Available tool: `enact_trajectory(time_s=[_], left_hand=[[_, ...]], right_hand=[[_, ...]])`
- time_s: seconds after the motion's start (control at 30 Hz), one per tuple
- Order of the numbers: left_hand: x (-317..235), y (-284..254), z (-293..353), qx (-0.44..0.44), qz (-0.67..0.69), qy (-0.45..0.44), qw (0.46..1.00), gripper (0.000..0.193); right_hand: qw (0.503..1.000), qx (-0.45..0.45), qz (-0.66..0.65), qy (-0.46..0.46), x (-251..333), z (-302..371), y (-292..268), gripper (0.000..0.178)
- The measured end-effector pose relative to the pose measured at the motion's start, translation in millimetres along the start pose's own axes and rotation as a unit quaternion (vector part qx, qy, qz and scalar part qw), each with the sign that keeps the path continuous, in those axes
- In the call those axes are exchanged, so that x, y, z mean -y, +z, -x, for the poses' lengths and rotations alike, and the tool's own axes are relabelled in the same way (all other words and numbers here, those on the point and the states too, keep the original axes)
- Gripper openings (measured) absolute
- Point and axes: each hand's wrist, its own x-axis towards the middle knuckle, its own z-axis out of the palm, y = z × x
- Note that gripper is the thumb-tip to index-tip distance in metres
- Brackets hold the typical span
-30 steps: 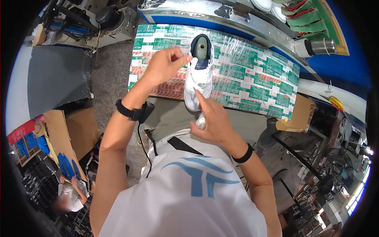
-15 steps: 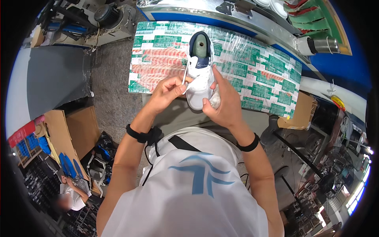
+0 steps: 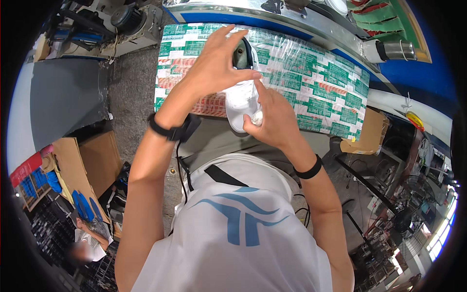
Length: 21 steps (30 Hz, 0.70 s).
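Observation:
A white sneaker (image 3: 239, 104) lies toe toward me on the taped tabletop (image 3: 292, 73). Inside its navy-lined opening a grey-green shoe last (image 3: 239, 56) shows, with a small hole on top. My left hand (image 3: 216, 65) is over the left side of the shoe, fingers stretched out and apart, its thumb lying across the tongue area. That hand hides much of the collar and the laces. At the shoe's right side, my right hand (image 3: 276, 116) keeps a small crumpled white wad (image 3: 257, 118) between thumb and fingers, beside the toe. Its index finger points up along the shoe's edge.
Beyond the tabletop runs a metal-edged bench (image 3: 233, 10) with a blue side. A metal cylinder (image 3: 400, 50) juts in at the far right. Cardboard boxes (image 3: 367, 131) stand at the right; a grey panel (image 3: 68, 97) is at the left. Another person (image 3: 92, 238) is at lower left.
My left hand has let go of the lace by the shoe's middle and moved up and forward over the collar, fingers spreading. My right hand stays at the toe with the wad.

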Motion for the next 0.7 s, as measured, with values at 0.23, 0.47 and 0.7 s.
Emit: enact_trajectory(time_s=[0.23,0.47,0.7], left_hand=[[45.9,7.8,-15.7,0.172,0.18,-0.067,0.966,0.079],[34.0,16.2,-12.6,0.161,0.136,-0.075,0.975,0.077],[33.0,21.5,-12.8,0.165,0.138,-0.073,0.974,0.076]], right_hand=[[0.996,0.086,0.035,-0.014,25.6,36.3,-40.2,0.099],[0.989,0.1,-0.083,0.064,35.4,59.6,-32.5,0.098],[0.993,-0.026,-0.109,0.045,-1.5,18.4,-0.2,0.09]])
